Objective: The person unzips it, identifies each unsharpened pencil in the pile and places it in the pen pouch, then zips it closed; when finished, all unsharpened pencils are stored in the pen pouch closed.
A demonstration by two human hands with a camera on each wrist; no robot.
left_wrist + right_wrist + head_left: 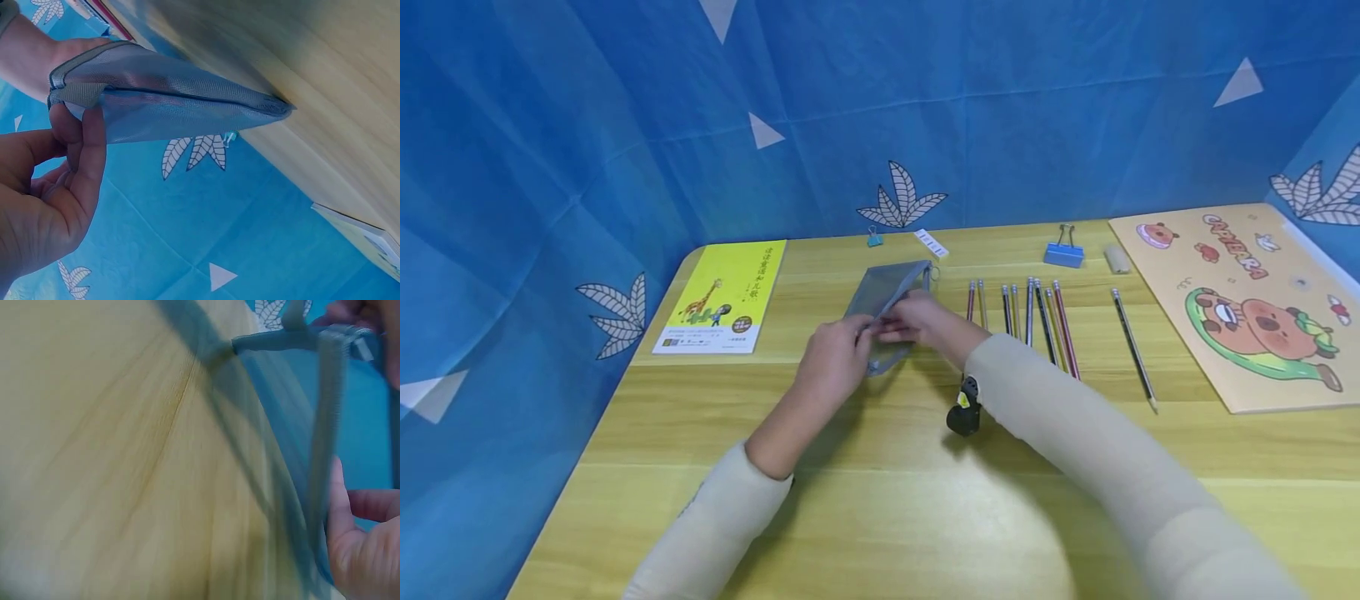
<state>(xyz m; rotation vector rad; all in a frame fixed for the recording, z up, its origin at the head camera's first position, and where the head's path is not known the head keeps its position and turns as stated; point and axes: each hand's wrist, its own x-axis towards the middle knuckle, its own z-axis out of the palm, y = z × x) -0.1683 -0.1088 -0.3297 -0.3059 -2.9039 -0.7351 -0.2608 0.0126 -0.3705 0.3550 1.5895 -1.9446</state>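
Observation:
A grey-blue mesh zip pouch (880,287) is held up over the table, its mouth spread apart. My left hand (837,357) pinches the pouch's edge at one end of the opening, as the left wrist view shows at the fabric tab (84,94). My right hand (917,318) reaches into the mouth with fingers fairly straight. Pinkish shapes of it show through the mesh in the left wrist view. In the right wrist view, its fingers (339,506) lie against the zip edge (325,425). A small metal ring (935,272) is at the pouch's far corner.
Several pencils (1028,312) lie right of the pouch, partly under my right forearm; one pencil (1135,350) lies apart. Behind are a teal clip (875,239), a white strip (931,243), a blue binder clip (1063,254) and an eraser (1117,259). A yellow book (722,296) and capybara notebook (1247,308) flank them.

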